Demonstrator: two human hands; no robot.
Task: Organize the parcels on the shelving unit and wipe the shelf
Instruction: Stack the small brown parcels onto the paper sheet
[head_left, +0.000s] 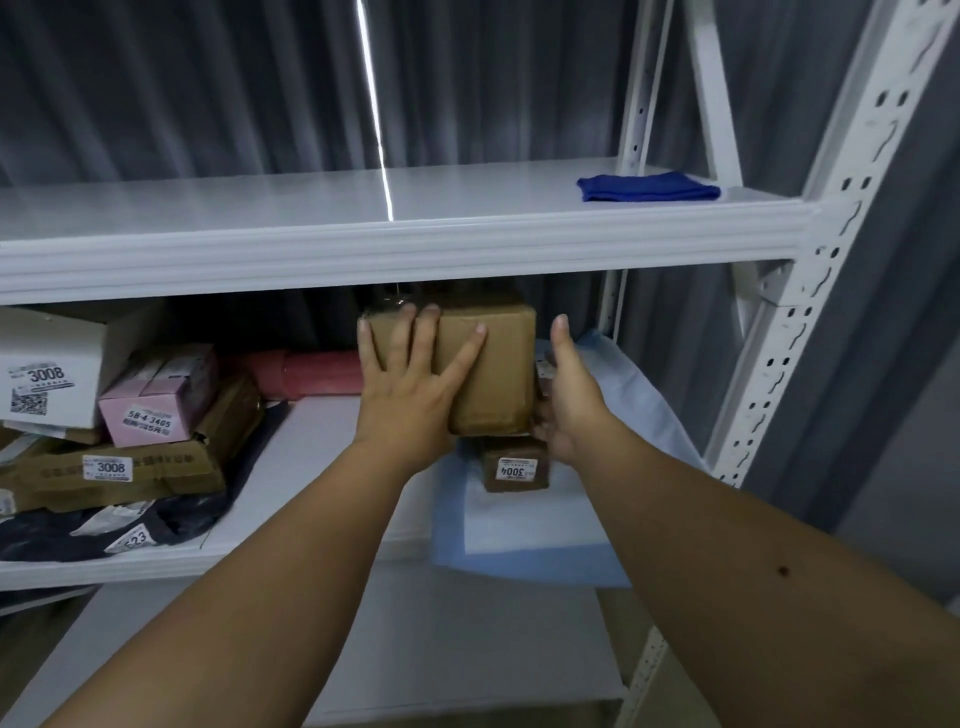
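A plain brown cardboard box (498, 364) sits at the right of the middle shelf (322, 441), on top of a smaller brown box labelled 3004 (514, 465). My left hand (410, 395) presses flat against its front left face with fingers spread. My right hand (571, 400) holds its right side, thumb pointing up and fingers curled at the lower corner, mostly hidden. A folded blue cloth (649, 187) lies at the right end of the upper shelf (311, 208).
A light blue padded sheet (519, 525) lies under the small box and overhangs the shelf edge. At the left are a white box marked 3008 (47, 364), a pink box (156, 400), a flat brown box (119, 467), a pink roll (311, 374) and dark mailer bags (104, 530). A white perforated post (810, 312) stands at right.
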